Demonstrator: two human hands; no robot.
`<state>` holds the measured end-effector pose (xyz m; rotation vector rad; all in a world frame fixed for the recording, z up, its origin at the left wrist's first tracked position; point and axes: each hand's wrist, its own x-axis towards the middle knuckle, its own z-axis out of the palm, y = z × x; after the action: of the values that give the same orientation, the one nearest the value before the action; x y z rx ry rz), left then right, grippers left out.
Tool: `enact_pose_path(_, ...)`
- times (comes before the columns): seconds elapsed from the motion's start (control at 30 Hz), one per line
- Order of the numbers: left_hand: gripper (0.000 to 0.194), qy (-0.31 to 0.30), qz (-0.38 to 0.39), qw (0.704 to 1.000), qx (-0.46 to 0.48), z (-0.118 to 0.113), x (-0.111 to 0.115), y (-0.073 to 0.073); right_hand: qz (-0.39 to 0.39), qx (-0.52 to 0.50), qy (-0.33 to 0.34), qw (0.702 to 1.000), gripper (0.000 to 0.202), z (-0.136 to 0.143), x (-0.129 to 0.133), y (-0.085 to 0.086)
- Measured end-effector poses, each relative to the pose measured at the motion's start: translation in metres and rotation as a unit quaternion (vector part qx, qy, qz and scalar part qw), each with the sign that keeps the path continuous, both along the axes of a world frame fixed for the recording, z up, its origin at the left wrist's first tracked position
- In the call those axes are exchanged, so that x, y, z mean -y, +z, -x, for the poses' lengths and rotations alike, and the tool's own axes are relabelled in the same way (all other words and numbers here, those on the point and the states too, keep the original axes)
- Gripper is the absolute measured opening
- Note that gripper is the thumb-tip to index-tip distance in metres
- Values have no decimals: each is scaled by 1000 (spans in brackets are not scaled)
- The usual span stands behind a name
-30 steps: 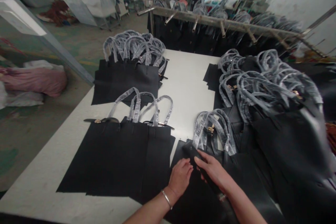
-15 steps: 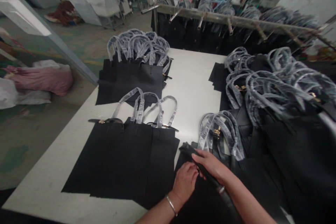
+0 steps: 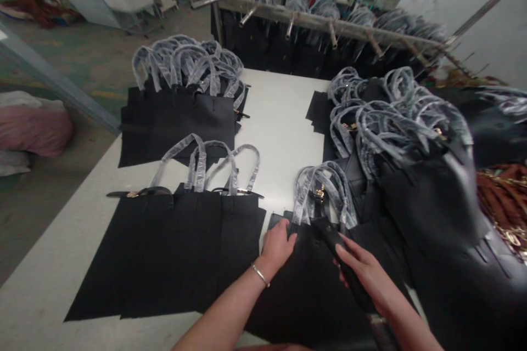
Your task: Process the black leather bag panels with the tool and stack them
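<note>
From where I stand, the right hand (image 3: 362, 264) clasps a long black tool-like object (image 3: 327, 232) over the flat black leather-look bag (image 3: 302, 290) on the white desk (image 3: 280, 126), the left hand's (image 3: 275, 248) fingers at its top edge, grip unclear, seemingly positioning, which calls for steadiness.

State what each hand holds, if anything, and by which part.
Right hand: long black object, near its far end. Left hand: at top of black bag; grip unclear.
</note>
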<state>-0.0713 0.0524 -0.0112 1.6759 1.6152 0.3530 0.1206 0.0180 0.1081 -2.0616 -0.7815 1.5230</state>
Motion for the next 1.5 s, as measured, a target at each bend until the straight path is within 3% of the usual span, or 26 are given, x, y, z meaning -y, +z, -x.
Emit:
enact_pose_path(0.13, 16, -40, 22, 999, 3, 3, -15, 3, 14, -46, -17, 999, 73, -4, 38, -17)
enact_pose_path(0.3, 20, -36, 41, 998, 10, 0, -18, 2, 1, -71, -19, 997, 78, 0, 53, -23)
enact_pose_path(0.53, 13, -49, 79, 993, 69, 2, -18, -4, -6, -42, 13, 999, 70, 10, 47, -23)
enact_pose_path(0.7, 16, -48, 95, 987, 119, 9, -16, -12, 6, -58, 39, 998, 65, 23, 31, -39)
enact_pose_path(0.83, 14, -42, 95, 984, 144, 11, -15, -16, -24, -41, 10, 999, 62, 29, 13, -49)
enact_pose_path(0.93, 11, -37, 96, 982, 158, 10, -16, -18, -36, -26, -11, 999, 64, 23, 12, -44)
enact_pose_path(1.1, 10, -27, 109, 979, 170, 10, -16, -20, 6, -72, 25, 997, 59, 19, 19, -33)
enact_pose_path(1.33, 19, -12, 121, 979, 166, 11, -15, -17, 1, -70, 33, 997, 62, 32, 12, -37)
enact_pose_path(1.5, 25, -23, 60, 992, 112, 7, -15, -14, -24, -63, -17, 998, 59, 24, 16, -37)
